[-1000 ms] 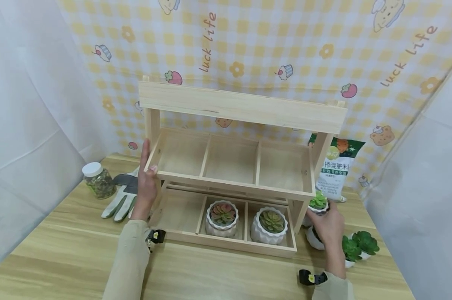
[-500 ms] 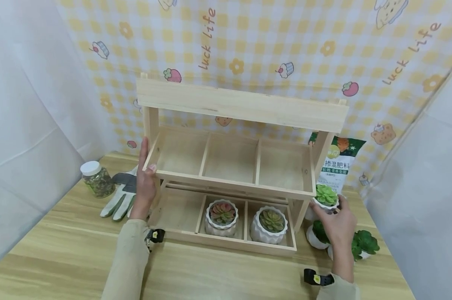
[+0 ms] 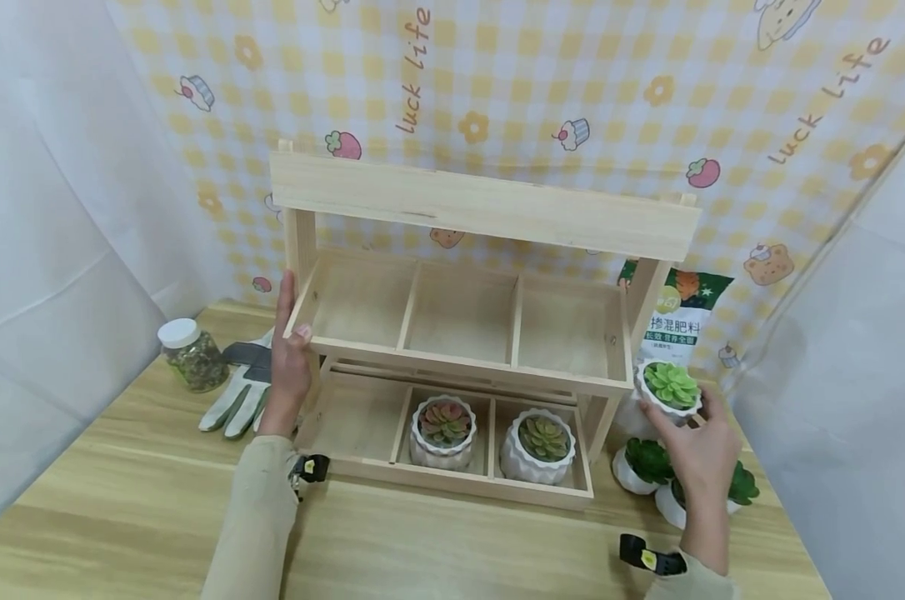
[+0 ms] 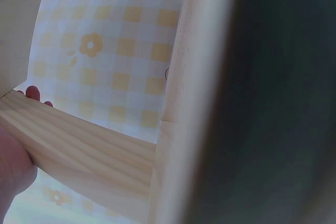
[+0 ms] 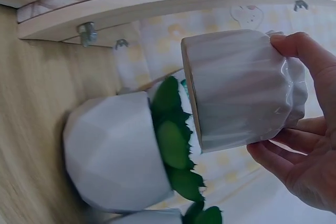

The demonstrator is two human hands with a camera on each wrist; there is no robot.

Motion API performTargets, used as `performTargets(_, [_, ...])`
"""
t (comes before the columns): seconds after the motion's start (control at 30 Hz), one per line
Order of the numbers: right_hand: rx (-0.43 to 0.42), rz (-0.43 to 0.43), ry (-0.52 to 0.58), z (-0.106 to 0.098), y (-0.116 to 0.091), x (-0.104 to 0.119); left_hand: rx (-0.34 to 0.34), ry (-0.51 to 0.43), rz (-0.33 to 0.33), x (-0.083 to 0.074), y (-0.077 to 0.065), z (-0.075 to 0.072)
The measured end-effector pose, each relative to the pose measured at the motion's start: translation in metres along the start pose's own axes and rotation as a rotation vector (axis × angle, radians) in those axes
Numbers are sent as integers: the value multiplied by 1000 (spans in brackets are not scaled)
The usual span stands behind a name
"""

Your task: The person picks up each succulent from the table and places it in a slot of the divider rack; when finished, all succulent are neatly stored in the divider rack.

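A two-tier wooden plant shelf (image 3: 490, 200) stands on the table with dividers in each tier. At its left end my left hand (image 3: 289, 371) grips the upper tier's side; in the left wrist view fingertips (image 4: 32, 93) show beyond the wooden bar. My right hand (image 3: 700, 450) pinches the rim of a white ribbed pot with a bright green succulent (image 3: 672, 386), raised beside the shelf's right end. In the lower tier, a reddish potted succulent (image 3: 443, 433) occupies the middle compartment and a green potted succulent (image 3: 538, 446) the right one.
Several dark green potted plants (image 3: 647, 461) cluster below the right hand, close to the shelf. A fertilizer bag (image 3: 677, 325) stands behind them. On the left are a white-lidded jar (image 3: 193, 354) and gloves (image 3: 246, 383). A checkered cloth (image 3: 490, 83) hangs behind.
My right hand has lifted the bright green potted succulent from among the pots and moved it up and to the right. The left hand keeps its grip on the shelf.
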State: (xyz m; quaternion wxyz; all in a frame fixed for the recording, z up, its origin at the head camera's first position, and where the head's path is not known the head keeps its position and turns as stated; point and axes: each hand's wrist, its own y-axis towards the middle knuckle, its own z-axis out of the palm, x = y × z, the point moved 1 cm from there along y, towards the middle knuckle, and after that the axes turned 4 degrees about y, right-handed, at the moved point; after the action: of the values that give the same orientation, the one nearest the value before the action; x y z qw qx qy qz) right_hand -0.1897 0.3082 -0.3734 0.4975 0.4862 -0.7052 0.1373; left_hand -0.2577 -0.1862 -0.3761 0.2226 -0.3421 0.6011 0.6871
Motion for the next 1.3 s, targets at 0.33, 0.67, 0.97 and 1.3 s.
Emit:
performTargets(0.33, [-16, 11, 7, -13, 0, 9, -13, -5, 4, 0, 1, -1])
performTargets(0.67, [5, 31, 5, -21, -2, 18, -3, -11, -35, -3, 1, -1])
performTargets(0.97, [49, 27, -42, -33, -8, 22, -9, -17, -11, -2, -2, 0])
performTargets(1.3, [125, 30, -70, -45, -11, 26, -12, -38, 1, 0, -1, 1])
